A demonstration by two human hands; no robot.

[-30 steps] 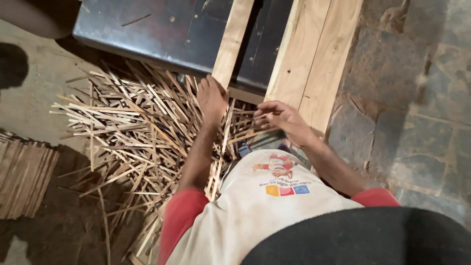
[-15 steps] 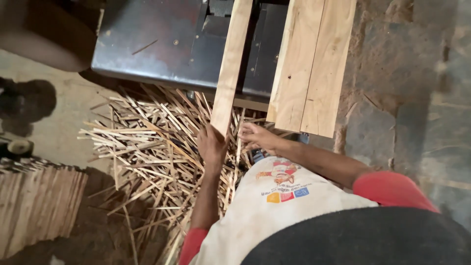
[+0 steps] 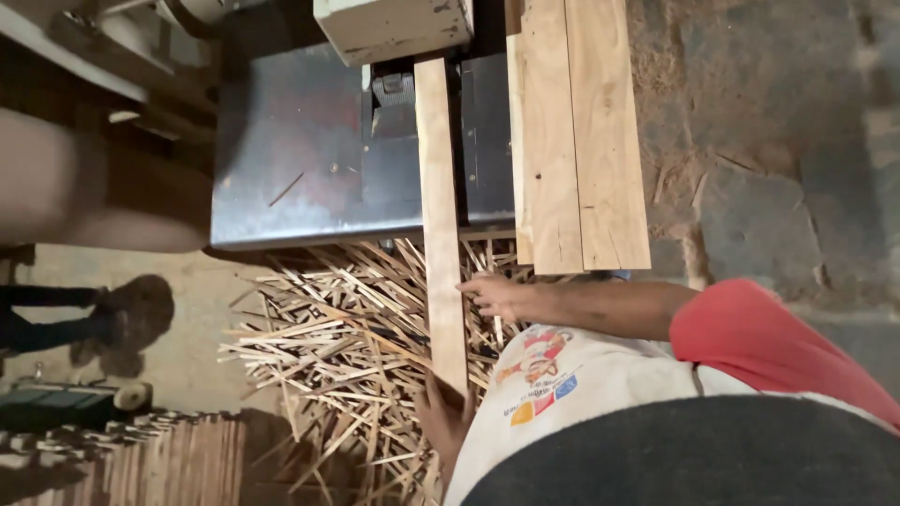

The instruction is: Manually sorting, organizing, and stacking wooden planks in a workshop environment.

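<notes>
A long narrow wooden plank [image 3: 439, 215] lies lengthwise on the dark metal machine table [image 3: 300, 159], its far end under a beige housing [image 3: 394, 26]. My left hand [image 3: 444, 412] is closed on the plank's near end, which overhangs the table. My right hand [image 3: 489, 294] reaches in from the right, fingers stretched out, fingertips against the plank's right edge. My red sleeve [image 3: 750, 328] and a light apron [image 3: 562, 384] fill the lower right.
Two wide pale boards [image 3: 581, 141] lie on the table right of the plank. A heap of thin wood strips [image 3: 337, 347] covers the ground below the table edge. Stacked slats [image 3: 159, 459] stand at bottom left. Another person's leg and shoe [image 3: 84, 319] are at far left.
The plank has slid farther along the table toward the beige housing. My left hand has moved to its near end; my right hand now touches its side. The view has lifted.
</notes>
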